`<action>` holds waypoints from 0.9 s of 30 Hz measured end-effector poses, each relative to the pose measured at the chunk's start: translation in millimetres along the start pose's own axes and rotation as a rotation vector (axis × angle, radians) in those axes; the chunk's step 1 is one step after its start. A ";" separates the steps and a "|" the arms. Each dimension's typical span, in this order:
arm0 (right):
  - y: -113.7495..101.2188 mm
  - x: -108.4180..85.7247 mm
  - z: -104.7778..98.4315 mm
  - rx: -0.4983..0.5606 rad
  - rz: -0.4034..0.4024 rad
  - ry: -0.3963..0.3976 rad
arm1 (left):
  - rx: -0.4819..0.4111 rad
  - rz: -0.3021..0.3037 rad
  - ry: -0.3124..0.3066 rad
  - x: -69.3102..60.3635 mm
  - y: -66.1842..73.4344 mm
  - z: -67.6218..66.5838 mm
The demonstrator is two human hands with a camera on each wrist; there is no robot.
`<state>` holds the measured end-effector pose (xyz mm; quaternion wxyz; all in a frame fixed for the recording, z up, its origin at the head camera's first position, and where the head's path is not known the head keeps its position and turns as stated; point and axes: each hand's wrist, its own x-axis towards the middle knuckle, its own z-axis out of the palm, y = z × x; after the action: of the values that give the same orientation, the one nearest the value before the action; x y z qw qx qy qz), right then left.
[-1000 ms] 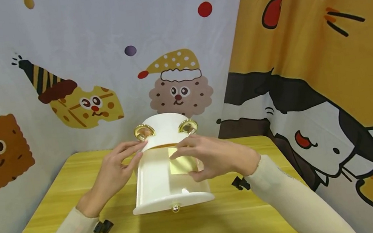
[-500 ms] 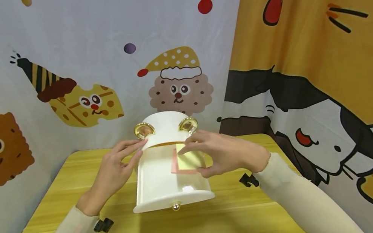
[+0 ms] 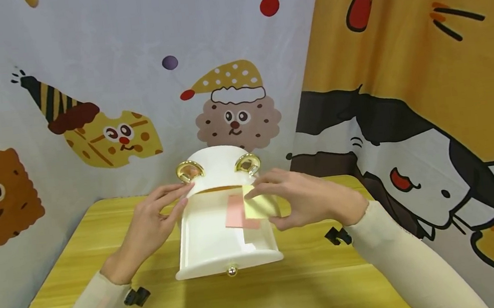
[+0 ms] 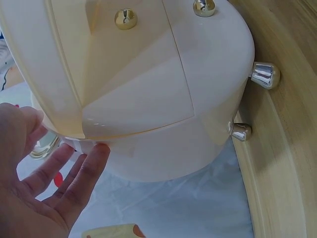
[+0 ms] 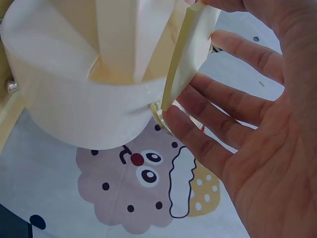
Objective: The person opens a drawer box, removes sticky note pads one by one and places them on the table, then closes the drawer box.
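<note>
Pad [image 3: 260, 207] pinched in the right hand [image 3: 303, 196] over the drawer [image 3: 208, 238] needs level handling, while the left hand [image 3: 151, 216], fingers loosely extended, steadies the drawer's rear left.

A pale cloth [image 3: 126, 41] printed with a hatted cheese [image 3: 114, 140] hangs behind the wood-grained table [image 3: 245, 305].

Centre of the frame: one glossy white drawer [image 3: 205, 233], two shiny gold rings [image 3: 189, 163], one pale-yellow square paper pad [image 3: 258, 205], one pink square paper [image 3: 236, 215]; two bare hands [image 3: 152, 219], one wood-grain counter [image 3: 333, 285].
</note>
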<state>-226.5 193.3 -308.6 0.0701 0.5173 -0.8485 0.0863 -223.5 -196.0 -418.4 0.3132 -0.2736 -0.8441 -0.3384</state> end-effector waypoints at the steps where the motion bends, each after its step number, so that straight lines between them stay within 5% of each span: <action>1: 0.7 -0.9 0.0 -0.001 0.005 0.001 | 0.001 0.001 0.000 -0.2 0.1 -0.1; 27: 34.7 -18.8 1.8 0.080 0.101 0.030 | -0.022 -0.005 -0.011 0.6 0.1 -0.6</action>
<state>-248.8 224.8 -316.8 0.0576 0.4747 -0.8683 0.1315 -223.5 -196.3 -417.6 0.3047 -0.2768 -0.8427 -0.3470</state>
